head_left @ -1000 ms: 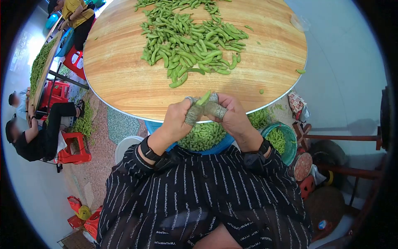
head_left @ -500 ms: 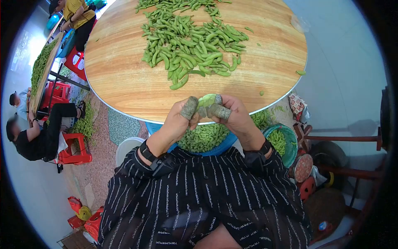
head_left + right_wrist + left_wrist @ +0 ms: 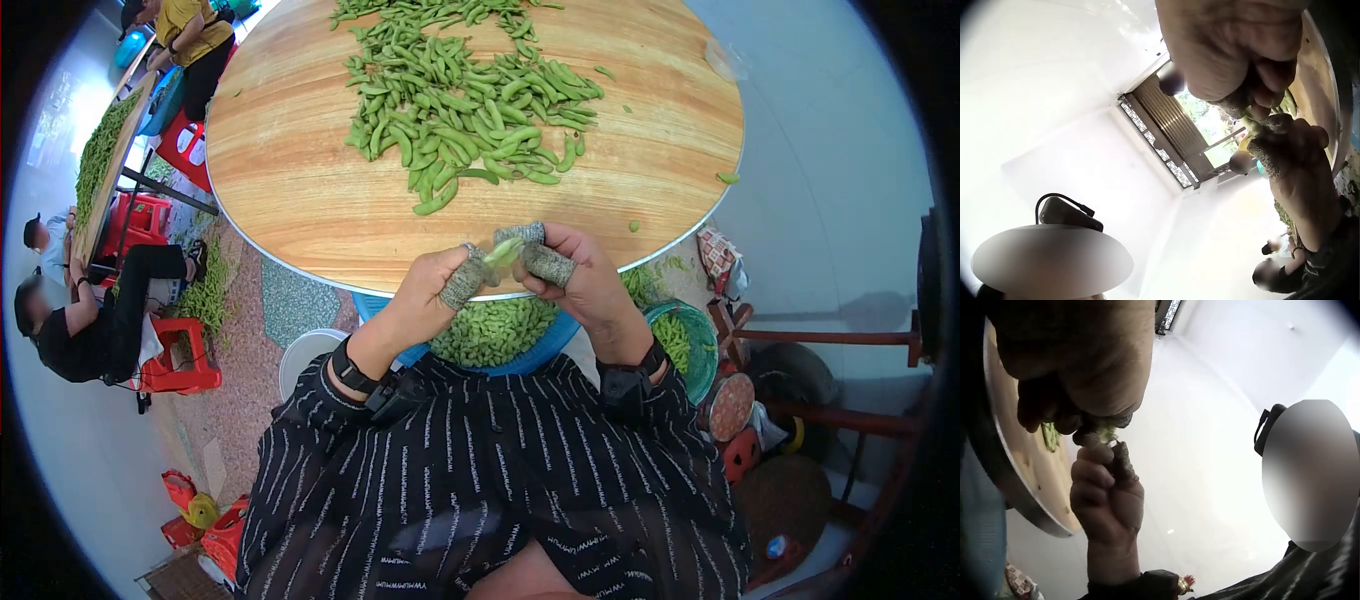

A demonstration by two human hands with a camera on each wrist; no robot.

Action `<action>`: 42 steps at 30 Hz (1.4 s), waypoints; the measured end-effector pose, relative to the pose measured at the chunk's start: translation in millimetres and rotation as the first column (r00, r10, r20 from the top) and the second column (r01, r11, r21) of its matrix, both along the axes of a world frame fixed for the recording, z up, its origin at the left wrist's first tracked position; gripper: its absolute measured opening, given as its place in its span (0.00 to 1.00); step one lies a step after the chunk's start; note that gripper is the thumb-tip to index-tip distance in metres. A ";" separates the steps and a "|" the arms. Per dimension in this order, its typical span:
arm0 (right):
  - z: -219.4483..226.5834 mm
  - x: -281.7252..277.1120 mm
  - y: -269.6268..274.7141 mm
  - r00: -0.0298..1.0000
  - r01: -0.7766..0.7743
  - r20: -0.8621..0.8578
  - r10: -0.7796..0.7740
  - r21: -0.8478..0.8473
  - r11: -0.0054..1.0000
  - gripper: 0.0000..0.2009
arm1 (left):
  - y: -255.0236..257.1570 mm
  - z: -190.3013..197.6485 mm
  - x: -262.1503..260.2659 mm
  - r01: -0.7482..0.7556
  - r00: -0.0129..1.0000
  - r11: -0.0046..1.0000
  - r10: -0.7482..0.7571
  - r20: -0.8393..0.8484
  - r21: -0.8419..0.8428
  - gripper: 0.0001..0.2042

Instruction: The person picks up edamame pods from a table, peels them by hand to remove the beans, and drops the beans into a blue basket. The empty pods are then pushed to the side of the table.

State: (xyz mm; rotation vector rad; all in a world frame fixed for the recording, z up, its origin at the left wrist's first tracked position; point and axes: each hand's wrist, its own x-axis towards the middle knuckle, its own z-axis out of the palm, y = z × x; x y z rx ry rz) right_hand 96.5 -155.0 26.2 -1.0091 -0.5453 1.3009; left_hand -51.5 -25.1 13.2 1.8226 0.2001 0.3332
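Observation:
A pale green soybean pod [image 3: 503,250] is between my two hands, just over the near edge of the table. My right hand [image 3: 585,275] pinches it between thumb and forefinger, both wrapped in grey-green cloth tape. My left hand [image 3: 425,290] holds its other end, with a wrapped thumb [image 3: 463,280] bent beside it. Both wrist views show the fingertips of the two hands meeting around the pod [image 3: 1107,433], partly hiding it. Below the hands, a blue basin [image 3: 567,335] contains shelled green beans [image 3: 490,330].
Many unshelled pods [image 3: 470,105] lie heaped on the round wooden table [image 3: 280,190]. A green basket [image 3: 708,350] of green pods or shells stands at lower right, a white bucket [image 3: 292,372] at lower left. People [image 3: 70,320] sit by another table at left, near red stools [image 3: 180,360].
The pod, spread wide half a second ago, now shows narrower and paler. My hands have shifted slightly right and a little apart. The heap on the table stays as it was.

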 end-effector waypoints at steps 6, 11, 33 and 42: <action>13.7 3.6 -4.3 0.993 -0.062 0.099 0.063 -0.016 0.998 0.09 | -1.5 2.9 -0.9 0.004 1.000 0.999 -0.004 0.010 0.044 0.13; 12.1 2.3 -1.2 0.967 -0.068 0.246 0.074 -0.031 0.997 0.07 | 2.4 3.4 -3.3 0.063 0.998 0.997 -0.061 0.025 -0.054 0.12; 4.6 -25.4 5.5 0.200 0.089 0.931 -0.304 0.291 0.952 0.07 | -6.6 13.8 14.9 -0.221 0.971 0.954 0.234 -0.041 0.204 0.07; -2.7 7.4 -4.4 0.991 0.094 0.090 -0.096 0.029 0.995 0.06 | 14.0 18.5 7.8 -0.160 0.986 0.955 0.167 0.006 -0.250 0.08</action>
